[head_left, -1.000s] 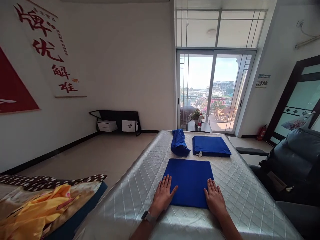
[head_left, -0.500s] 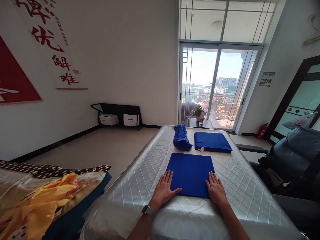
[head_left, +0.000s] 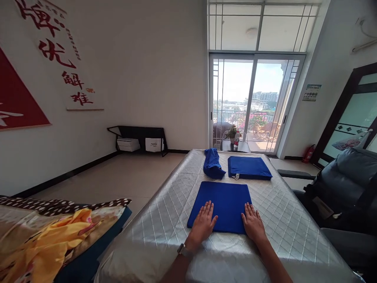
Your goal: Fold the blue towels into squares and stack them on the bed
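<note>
A flat, squarely folded blue cloth (head_left: 225, 200) lies in front of me on a silver quilted surface (head_left: 165, 212). My left hand (head_left: 204, 220) rests flat on the cloth's near left part, fingers stretched out. At its near right edge lies my right hand (head_left: 252, 221), palm down with the fingers extended, partly on the cloth and partly beside it. Farther back on the right sits a thicker stack of folded blue cloth (head_left: 249, 167) with a white tag at its near edge. A crumpled blue cloth (head_left: 214, 163) lies to the left of that stack.
At the lower left, a yellow cloth (head_left: 55, 236) is heaped on patterned bedding. A dark padded chair (head_left: 347, 184) stands close on the right. Beyond the far end are a small table with a bottle (head_left: 236, 138) and a plant, and sliding glass doors (head_left: 232, 102).
My left hand has slid right from the cloth's left edge onto its surface, uncovering the near left corner. My right hand stays almost in place. The view has shifted slightly.
</note>
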Available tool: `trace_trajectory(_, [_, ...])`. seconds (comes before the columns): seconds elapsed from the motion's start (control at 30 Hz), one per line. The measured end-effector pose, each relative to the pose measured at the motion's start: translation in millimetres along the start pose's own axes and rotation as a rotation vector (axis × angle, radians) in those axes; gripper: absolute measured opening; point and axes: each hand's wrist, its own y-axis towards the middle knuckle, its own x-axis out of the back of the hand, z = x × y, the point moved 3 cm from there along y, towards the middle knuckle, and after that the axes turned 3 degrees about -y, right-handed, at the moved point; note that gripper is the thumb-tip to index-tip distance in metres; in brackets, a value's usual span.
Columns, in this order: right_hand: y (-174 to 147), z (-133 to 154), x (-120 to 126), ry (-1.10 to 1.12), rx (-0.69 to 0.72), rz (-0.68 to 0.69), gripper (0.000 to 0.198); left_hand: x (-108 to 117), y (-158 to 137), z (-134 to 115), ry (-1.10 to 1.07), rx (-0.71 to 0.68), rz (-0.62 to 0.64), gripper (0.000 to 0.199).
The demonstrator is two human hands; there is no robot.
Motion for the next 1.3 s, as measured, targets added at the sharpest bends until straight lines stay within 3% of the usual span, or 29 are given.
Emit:
trace_trajectory(0.13, [-1,1,3,0.006,0.015,-0.003,0.064,-21,25,-57,-0.043,-0.150,0.032,0.069])
trace_trajectory(0.23, [-2,1,5,0.008,0.026,-0.003,0.064,-33,28,-72,-0.070,-0.183,0.070,0.070])
trace_trajectory(0.53, [-3,1,7,0.013,0.018,0.003,0.064,-25,-12,-31,-0.036,-0.129,0.161,0.071])
trace_trajectory(0.7, [-2,2,7,0.008,0.006,0.042,0.065,-18,-26,-25,-0.034,-0.137,0.195,0.071])
trace_trajectory(0.87, [4,-2,13,-0.017,0.012,0.086,0.066,-19,-26,-27,-0.037,-0.129,0.187,0.071])
trace_trajectory(1.1, [38,4,35,-0.001,0.021,0.043,0.065,-17,-26,-26,-0.104,-0.119,0.200,0.071])
trace_trajectory(1.3, [53,4,15,0.041,-0.016,0.048,0.065,-19,-6,-35,-0.118,-0.079,0.165,0.070])
